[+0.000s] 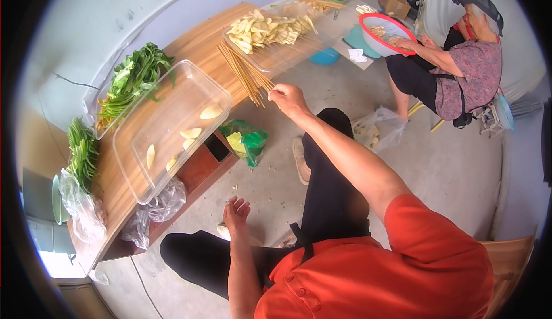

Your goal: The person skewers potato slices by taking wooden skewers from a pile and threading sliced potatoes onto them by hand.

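Observation:
My right hand [289, 99] is closed at the table's edge, its fingers pinched at the ends of a loose bundle of thin wooden skewers [244, 75]. Just left of the skewers stands a clear plastic tray [144, 141] holding several pale slices [211, 111]. Behind the skewers, another clear tray [276, 63] bears a heap of cut pale slices [259, 30], some on skewers. My left hand [237, 212] hangs low over my lap, palm up, with its fingers apart and nothing in them.
Leafy greens [135, 69] and green stems [82, 152] lie along the wooden table [190, 43]. A green bag [251, 145] and a clear bag [379, 129] are on the floor. At the right, a seated person [468, 72] has hands in a red-rimmed basin [382, 44].

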A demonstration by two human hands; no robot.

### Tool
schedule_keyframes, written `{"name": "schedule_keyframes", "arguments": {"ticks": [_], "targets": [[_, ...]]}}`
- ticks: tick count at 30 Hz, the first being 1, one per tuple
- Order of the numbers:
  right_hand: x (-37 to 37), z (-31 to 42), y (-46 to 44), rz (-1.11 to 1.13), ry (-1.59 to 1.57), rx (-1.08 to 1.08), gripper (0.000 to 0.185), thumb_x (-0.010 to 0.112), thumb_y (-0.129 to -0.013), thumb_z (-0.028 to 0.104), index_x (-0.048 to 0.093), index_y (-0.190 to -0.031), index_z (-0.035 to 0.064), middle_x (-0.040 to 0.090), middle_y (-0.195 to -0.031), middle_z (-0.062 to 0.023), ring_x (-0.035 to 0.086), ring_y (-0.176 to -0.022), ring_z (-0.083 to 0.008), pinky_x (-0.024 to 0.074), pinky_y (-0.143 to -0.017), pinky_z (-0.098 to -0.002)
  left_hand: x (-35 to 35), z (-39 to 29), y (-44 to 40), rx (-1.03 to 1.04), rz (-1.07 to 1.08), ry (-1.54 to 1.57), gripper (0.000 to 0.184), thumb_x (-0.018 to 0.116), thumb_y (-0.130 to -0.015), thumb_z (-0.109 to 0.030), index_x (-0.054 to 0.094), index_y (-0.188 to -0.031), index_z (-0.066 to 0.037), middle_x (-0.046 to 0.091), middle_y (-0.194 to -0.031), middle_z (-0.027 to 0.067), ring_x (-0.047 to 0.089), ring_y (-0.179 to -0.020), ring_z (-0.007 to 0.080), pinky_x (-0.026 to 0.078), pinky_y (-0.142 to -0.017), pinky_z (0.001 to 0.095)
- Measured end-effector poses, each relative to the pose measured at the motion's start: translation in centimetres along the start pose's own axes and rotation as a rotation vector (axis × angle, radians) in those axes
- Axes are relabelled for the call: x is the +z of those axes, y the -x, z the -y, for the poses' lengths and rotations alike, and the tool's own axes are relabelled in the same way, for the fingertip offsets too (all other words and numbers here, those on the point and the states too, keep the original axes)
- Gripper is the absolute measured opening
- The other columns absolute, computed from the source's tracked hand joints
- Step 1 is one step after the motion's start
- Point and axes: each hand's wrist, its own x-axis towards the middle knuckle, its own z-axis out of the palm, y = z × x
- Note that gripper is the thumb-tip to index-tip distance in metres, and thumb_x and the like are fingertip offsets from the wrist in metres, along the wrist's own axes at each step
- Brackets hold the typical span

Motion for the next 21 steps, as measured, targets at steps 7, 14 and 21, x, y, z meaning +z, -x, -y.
{"name": "schedule_keyframes", "arguments": {"ticks": [7,14,21], "targets": [[-2.7,3.0,3.6,0.391,-0.770,0.309,0.018,0.060,-0.090,0.020,0.060,-0.079,0.0053,0.047,-0.057,0.0023,0.043,-0.051,-0.0076,0.0325,-0.046,-0.0238,2.0,-2.2,1.7,0.034,0.047,-0.042,0.034,0.045,-0.100,-0.030,0.056,-0.118,-0.003,0.064,-0.099,0.0100,0.063,-0.083,0.0221,0.052,-0.072,0.0336],[-3.1,5.0,16.4,0.561,-0.858,0.328,0.020,0.056,-0.095,0.022,0.059,-0.088,0.0041,0.048,-0.061,0.0018,0.042,-0.049,-0.0062,0.0337,-0.046,-0.0218,11.4,-9.1,6.7,0.134,0.346,-0.140,0.040,0.049,-0.100,-0.033,0.056,-0.124,-0.002,0.067,-0.103,0.0110,0.059,-0.070,0.0134,0.045,-0.063,0.0255],[-2.4,5.1,23.4,0.693,-0.530,0.256,0.017,0.055,-0.096,0.017,0.059,-0.088,0.0039,0.051,-0.063,0.0019,0.042,-0.050,-0.0038,0.0363,-0.047,-0.0206,14.4,-10.5,9.2,0.193,0.575,-0.247,0.034,0.055,-0.098,-0.026,0.060,-0.123,-0.004,0.068,-0.088,0.0050,0.045,-0.054,0.0056,0.034,-0.051,0.0194]]}}
